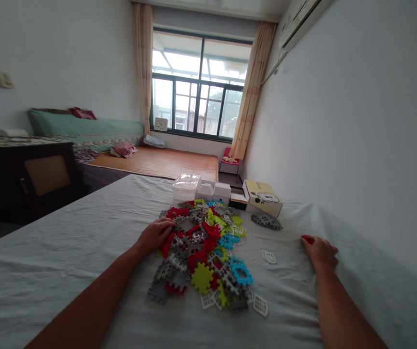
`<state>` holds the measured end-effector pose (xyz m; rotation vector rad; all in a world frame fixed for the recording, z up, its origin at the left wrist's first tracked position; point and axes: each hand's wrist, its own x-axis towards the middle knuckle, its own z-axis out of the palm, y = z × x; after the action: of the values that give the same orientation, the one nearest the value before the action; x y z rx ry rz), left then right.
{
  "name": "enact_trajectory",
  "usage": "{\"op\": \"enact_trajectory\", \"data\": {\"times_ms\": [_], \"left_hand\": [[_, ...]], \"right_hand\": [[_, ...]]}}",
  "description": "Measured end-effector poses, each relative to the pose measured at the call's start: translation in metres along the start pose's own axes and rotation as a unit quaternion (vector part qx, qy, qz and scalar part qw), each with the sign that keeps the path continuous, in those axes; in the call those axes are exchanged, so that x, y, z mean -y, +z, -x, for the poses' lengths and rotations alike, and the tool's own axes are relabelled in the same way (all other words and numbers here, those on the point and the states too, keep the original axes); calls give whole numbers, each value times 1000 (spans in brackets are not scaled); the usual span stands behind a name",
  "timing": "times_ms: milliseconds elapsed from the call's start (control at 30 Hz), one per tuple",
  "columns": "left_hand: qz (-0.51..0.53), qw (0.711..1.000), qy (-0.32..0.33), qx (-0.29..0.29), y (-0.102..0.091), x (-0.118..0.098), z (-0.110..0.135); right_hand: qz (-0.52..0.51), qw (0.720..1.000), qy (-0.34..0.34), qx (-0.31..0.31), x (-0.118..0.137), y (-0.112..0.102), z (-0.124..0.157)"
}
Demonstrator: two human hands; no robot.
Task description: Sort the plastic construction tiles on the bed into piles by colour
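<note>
The left hand [154, 233] rests at the near-left edge of the pile of plastic pieces [204, 242], its fingers bent and close together; whether they pinch anything I cannot tell. The pile spreads right of those fingertips. Beyond it, between the two hands, lie a loose white window piece [269, 257] and a grey piece [266, 221] (both well short of the right fingers). The right hand [320, 253] pinches a small red piece [307, 238] at its fingertips; handling this one seems the step in hand. Setting it down would call for lowering, then parting, those fingers.
</note>
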<state>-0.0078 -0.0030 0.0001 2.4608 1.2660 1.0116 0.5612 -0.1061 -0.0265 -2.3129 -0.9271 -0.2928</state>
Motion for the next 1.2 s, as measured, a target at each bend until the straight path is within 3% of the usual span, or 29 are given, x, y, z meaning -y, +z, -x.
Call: {"op": "enact_trajectory", "data": {"times_ms": [100,233,300,400,467,567,667,800,933,1067,1200], "left_hand": [[3,1000,0,2,-1,-2,0],[7,1000,0,3,-1,-4,-1],[7,1000,0,2,-1,-5,0],[8,1000,4,-1,-1,-5,1],[7,1000,7,-2,0,-5,1],[4,1000,10,-4,2,-2,1],[-1,1000,9,-9,3,0,1],[-4,1000,12,-13,4,1,2],[-5,1000,12,-10,3,-1,2],[-7,1000,7,-1,0,-4,1],[-5,1000,7,6,-2,-4,-1]], "right_hand": [[-26,999,-43,3,23,-4,9],[-115,974,-183,67,81,-7,30],[-151,942,-276,120,116,-10,56],[-200,845,-462,181,166,-22,109],[-206,795,-534,199,191,-34,142],[-182,773,-574,199,211,-44,173],[-158,762,-597,195,216,-43,179],[-227,771,-566,185,211,-38,167],[-334,819,-420,204,202,-34,149],[-383,835,-294,264,187,-25,125],[-409,864,-191,224,151,-11,79]]}}
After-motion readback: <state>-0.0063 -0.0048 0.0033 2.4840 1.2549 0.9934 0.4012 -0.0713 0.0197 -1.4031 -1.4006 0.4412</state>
